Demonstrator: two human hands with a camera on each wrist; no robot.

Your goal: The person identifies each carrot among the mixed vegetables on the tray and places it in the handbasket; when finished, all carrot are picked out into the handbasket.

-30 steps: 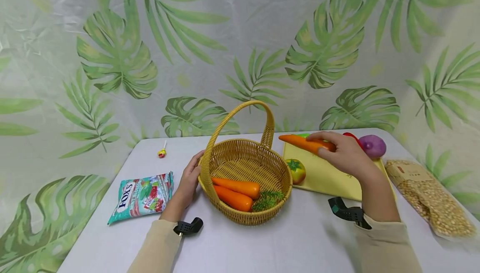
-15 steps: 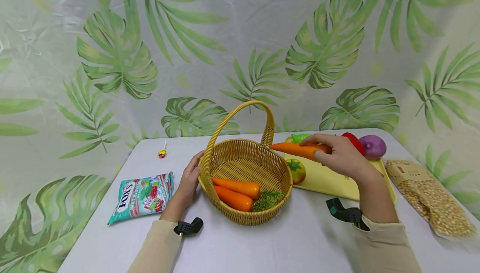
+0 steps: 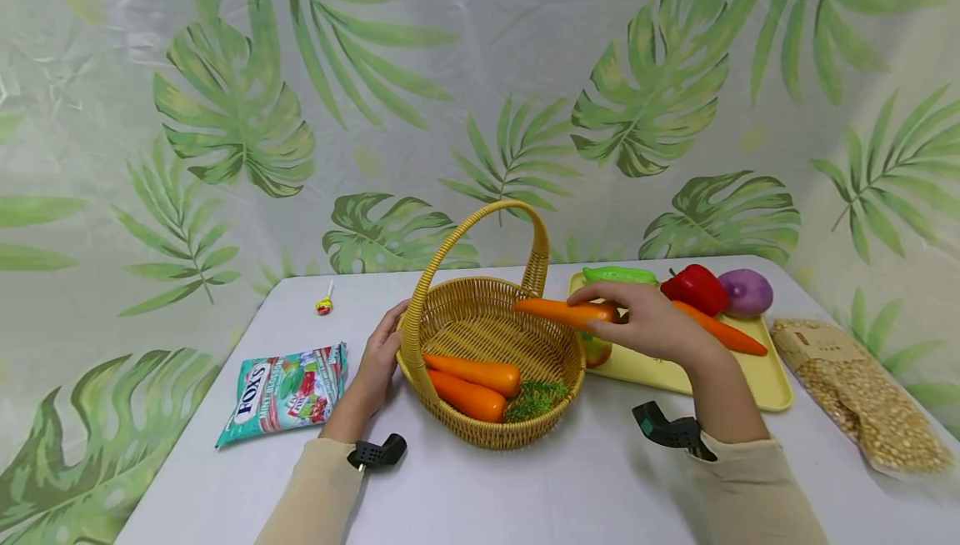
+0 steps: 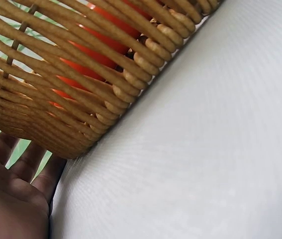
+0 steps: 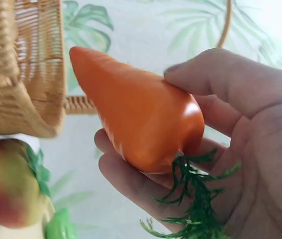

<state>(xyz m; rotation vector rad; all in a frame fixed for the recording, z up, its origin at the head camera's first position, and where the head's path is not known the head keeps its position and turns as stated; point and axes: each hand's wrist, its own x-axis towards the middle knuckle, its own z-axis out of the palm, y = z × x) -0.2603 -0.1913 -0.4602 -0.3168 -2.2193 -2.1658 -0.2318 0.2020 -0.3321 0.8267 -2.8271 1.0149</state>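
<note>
An orange carrot (image 3: 558,312) with a green leafy top (image 5: 193,199) is held between the thumb and fingers of my right hand (image 3: 651,324). Its tip points left, over the right rim of the wicker basket (image 3: 491,437). Inside the basket, an upper carrot (image 3: 476,372) and a lower carrot (image 3: 465,399) lie side by side, with carrot greens (image 3: 536,401) at their right ends. My left hand (image 3: 377,362) touches the basket's left side. In the left wrist view its fingers (image 4: 29,159) extend along the outer wall, their tips hidden behind the weave.
A yellow tray (image 3: 660,372) at right bears a green pepper (image 3: 618,275), a red bell pepper (image 3: 696,289), another carrot (image 3: 723,332) and a tomato-like fruit (image 3: 596,351). Around it are a purple vegetable (image 3: 745,292) and a grain bag (image 3: 862,395). A candy bag (image 3: 288,391) and lollipop (image 3: 324,305) lie left.
My right hand has carried the carrot left and down from above the tray to the basket's right rim, uncovering the red pepper and the tray's carrot. My left hand has stayed put.
</note>
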